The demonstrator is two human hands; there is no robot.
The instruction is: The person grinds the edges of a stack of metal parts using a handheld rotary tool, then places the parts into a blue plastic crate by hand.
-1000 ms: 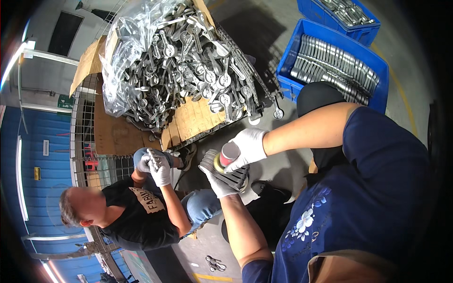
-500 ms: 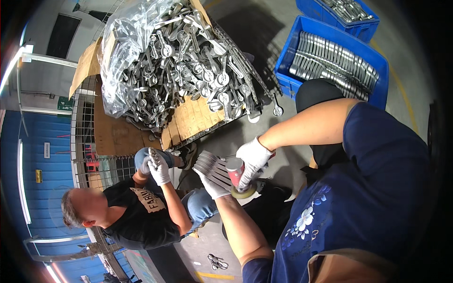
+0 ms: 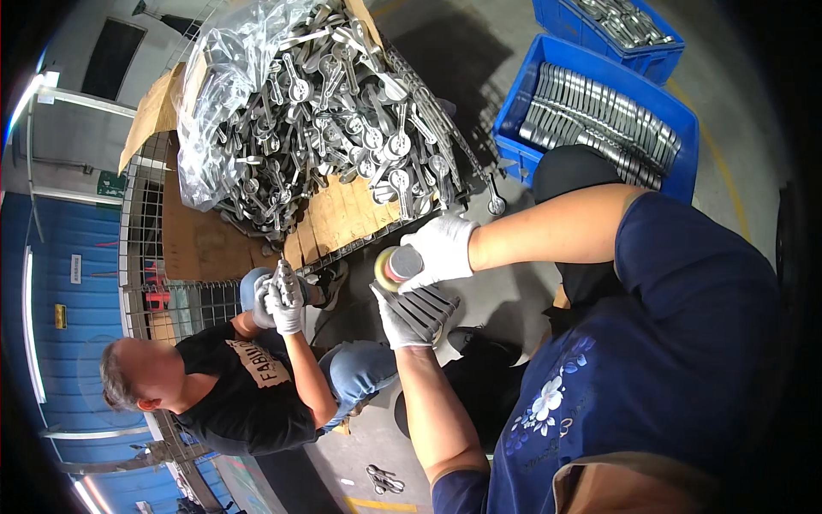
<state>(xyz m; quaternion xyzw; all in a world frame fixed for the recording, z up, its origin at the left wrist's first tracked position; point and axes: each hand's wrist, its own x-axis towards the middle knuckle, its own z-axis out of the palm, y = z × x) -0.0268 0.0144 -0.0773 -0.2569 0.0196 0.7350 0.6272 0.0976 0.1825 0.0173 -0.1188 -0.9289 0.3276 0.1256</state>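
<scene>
My left hand (image 3: 400, 324), in a white glove, is closed round a fanned stack of several flat grey metal bars (image 3: 425, 310). Just above it, my right hand (image 3: 443, 248), also gloved, grips a handheld power sander (image 3: 406, 262) with a grey cap, a reddish body and a yellowish disc. The disc sits at the upper left end of the stack; whether it touches the metal I cannot tell. Part of the sander's body is hidden under my right fingers.
A wire cage lined with cardboard (image 3: 342, 224) holds a heap of metal pieces (image 3: 342, 120). Blue crates (image 3: 511, 141) with metal parts stand at upper right. A co-worker (image 3: 248, 385) sits at left, gloved hands round metal pieces. More pieces (image 3: 385, 480) lie on the floor.
My right hand has carried the sander up and left, and its disc has swung from the near side to the far left. The bars in my left hand have turned, their spread ends now pointing right.
</scene>
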